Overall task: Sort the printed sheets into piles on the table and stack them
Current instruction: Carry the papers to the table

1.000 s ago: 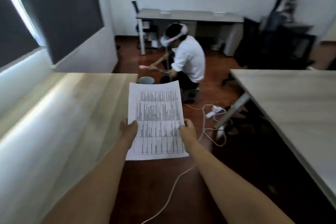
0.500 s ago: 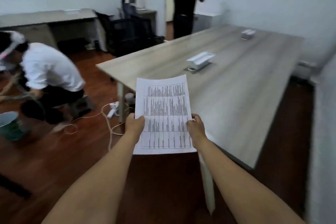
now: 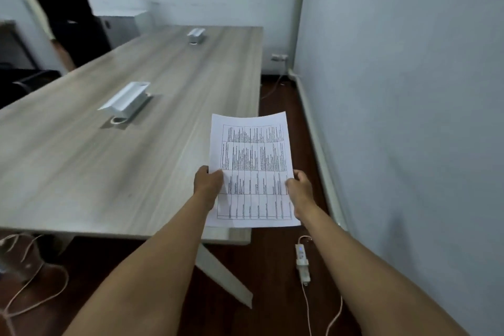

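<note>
Both hands hold one printed sheet (image 3: pixel 252 172) in the lower middle of the frame. The left hand (image 3: pixel 207 183) pinches its left edge, thumb on the printed face; the right hand (image 3: pixel 299 190) grips its right edge, fingers curled round it. The sheet is held up in the air, its top curling slightly back, and carries a table of dense text in boxed rows. In the frame it overlaps the near right corner of the table (image 3: pixel 81 172), which fills the left and middle

On the table, two white socket boxes stand with lids raised: one (image 3: pixel 125 101) left of centre, another (image 3: pixel 195 35) near the far end at upper middle. A person in dark clothes (image 3: pixel 62 3) stands at the upper left beyond the table. A pale wall fills the right side. On the dark floor at lower right lies a white power strip (image 3: pixel 302 262) with a thin cable (image 3: pixel 308 314) trailing to the bottom edge
</note>
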`<action>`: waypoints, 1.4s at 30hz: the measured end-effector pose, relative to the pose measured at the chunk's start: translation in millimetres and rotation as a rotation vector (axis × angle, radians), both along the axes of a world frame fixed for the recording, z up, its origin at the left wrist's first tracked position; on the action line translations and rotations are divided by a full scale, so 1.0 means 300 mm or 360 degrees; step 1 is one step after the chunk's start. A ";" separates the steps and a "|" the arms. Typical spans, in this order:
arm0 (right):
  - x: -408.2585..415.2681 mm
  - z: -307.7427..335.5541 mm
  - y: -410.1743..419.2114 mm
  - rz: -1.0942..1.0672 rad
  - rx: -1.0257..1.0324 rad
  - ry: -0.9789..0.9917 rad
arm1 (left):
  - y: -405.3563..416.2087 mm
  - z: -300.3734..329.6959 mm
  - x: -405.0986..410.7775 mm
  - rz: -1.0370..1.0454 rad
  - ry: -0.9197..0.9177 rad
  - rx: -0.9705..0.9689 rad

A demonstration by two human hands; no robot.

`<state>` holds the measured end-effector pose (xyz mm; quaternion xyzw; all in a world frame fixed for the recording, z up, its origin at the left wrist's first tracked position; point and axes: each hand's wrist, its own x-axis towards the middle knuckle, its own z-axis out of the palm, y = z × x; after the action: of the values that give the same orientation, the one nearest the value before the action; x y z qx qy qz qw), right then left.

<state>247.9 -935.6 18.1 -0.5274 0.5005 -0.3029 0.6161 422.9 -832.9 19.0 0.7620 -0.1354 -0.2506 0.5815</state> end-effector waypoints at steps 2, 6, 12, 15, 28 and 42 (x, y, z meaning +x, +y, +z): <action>-0.016 0.002 -0.085 -0.0090 0.0007 0.0002 | -0.128 0.006 0.005 -0.0096 -0.0017 0.0018; -0.014 0.012 -0.232 -0.0237 -0.0012 -0.0032 | -0.342 0.016 0.034 -0.0238 -0.0024 0.0024; 0.024 0.015 -0.425 -0.0347 0.0009 -0.0037 | -0.581 0.019 0.093 -0.0356 -0.0025 0.0041; 0.046 0.013 -0.532 -0.0367 0.0019 -0.0064 | -0.699 0.009 0.119 -0.0381 0.0000 0.0034; 0.164 -0.010 -1.069 -0.0061 -0.0002 0.0047 | -1.093 -0.028 0.178 -0.0093 0.0094 0.0003; 0.740 -0.060 -1.188 0.0444 0.0072 -0.0008 | -1.025 -0.045 0.598 0.0466 0.0135 0.0002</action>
<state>470.0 -1292.0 -0.1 -0.5770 0.4275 -0.2043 0.6653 602.2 -1140.3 5.7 0.7628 0.0020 -0.1952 0.6165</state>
